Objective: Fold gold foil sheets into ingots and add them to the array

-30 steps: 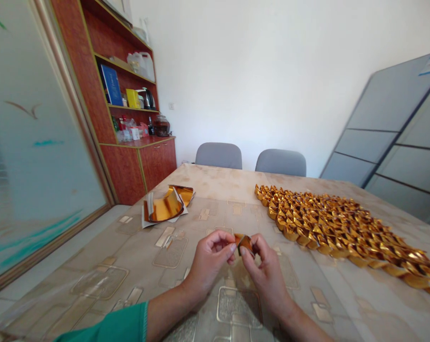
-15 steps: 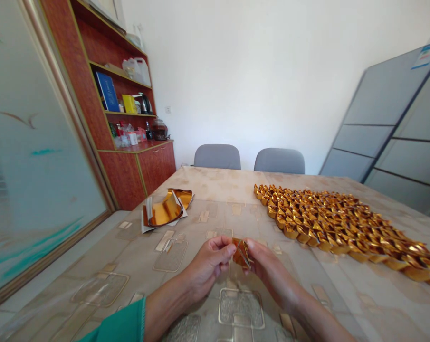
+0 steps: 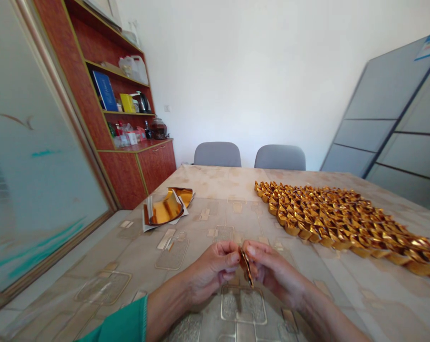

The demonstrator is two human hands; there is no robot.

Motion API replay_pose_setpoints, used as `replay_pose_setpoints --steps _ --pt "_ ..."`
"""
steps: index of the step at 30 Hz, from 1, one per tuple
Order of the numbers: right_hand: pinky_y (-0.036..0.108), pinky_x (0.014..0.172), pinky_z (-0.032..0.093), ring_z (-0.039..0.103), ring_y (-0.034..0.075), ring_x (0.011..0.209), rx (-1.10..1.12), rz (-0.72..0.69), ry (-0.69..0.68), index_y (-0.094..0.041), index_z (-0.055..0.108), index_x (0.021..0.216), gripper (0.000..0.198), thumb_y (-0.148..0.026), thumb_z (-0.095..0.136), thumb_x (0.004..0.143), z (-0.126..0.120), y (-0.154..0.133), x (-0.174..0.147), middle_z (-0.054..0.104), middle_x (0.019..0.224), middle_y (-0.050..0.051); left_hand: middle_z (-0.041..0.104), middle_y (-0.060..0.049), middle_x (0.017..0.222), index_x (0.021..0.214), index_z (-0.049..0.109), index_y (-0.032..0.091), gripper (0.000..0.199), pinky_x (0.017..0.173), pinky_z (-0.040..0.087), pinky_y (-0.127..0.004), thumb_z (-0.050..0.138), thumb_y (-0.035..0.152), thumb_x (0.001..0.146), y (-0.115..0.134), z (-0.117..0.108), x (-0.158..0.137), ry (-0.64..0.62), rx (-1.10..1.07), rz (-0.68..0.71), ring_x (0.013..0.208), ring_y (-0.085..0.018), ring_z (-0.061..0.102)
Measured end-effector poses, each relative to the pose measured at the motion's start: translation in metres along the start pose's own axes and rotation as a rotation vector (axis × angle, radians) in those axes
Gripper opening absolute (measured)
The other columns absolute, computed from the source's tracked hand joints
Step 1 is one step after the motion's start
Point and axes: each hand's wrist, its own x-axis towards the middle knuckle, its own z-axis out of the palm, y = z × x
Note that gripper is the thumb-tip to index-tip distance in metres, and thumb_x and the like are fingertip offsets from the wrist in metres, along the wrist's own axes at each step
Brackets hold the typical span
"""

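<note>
Between my hands, a piece of folded gold foil paper (image 3: 248, 270) is held above the table, turned nearly edge-on. My left hand (image 3: 215, 266) pinches its left side between thumb and fingers. On the other side, my right hand (image 3: 268, 266) grips it with the thumb pressed near the top edge. To the left lies a curled stack of gold foil sheets (image 3: 167, 210) with pale backing showing. Many folded gold paper pieces (image 3: 329, 216) stand in close rows at the right.
A patterned cloth covers the table (image 3: 215, 183). Two grey chairs (image 3: 217, 154) stand behind its far edge. A red-brown shelf cabinet (image 3: 124, 173) with bottles and a kettle is at the left; a grey wardrobe (image 3: 364, 109) rises at the right.
The foil paper has turned from showing its open face to nearly edge-on. Both hands have shifted slightly, the right fingers now closed nearer its top.
</note>
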Motion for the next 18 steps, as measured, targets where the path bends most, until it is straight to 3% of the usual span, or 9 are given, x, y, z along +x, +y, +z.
replay_pose_setpoints --steps 3,9,18 --pt "0.018 0.043 0.027 0.028 0.005 0.040 0.023 0.022 -0.076 -0.017 0.055 0.069 0.034 -0.044 0.072 0.082 -0.003 0.000 -0.001 0.043 0.043 -0.009 0.044 0.005 0.059 0.074 0.063 0.013 0.040 0.056 0.027 -0.022 0.089 0.040 0.059 -0.002 0.000 0.000 -0.051 -0.057 -0.053 0.053 -0.006 0.033" --pt "0.018 0.033 0.018 0.019 0.004 0.028 0.036 0.057 -0.181 -0.017 0.060 0.081 0.029 -0.044 0.067 0.086 -0.012 0.000 -0.003 0.042 0.035 -0.012 0.045 0.005 0.061 0.071 0.058 0.014 0.037 0.055 0.027 -0.021 0.088 0.034 0.062 -0.002 0.001 -0.002 -0.015 -0.073 -0.084 0.055 -0.007 0.036" --pt "0.018 0.036 0.018 0.020 0.003 0.031 0.002 0.055 -0.100 -0.015 0.063 0.080 0.028 -0.040 0.075 0.080 -0.012 -0.007 -0.004 0.041 0.035 -0.012 0.041 0.004 0.064 0.079 0.063 0.012 0.037 0.051 0.021 -0.019 0.089 0.033 0.062 -0.003 -0.001 -0.003 -0.105 -0.173 -0.055 0.056 -0.006 0.031"
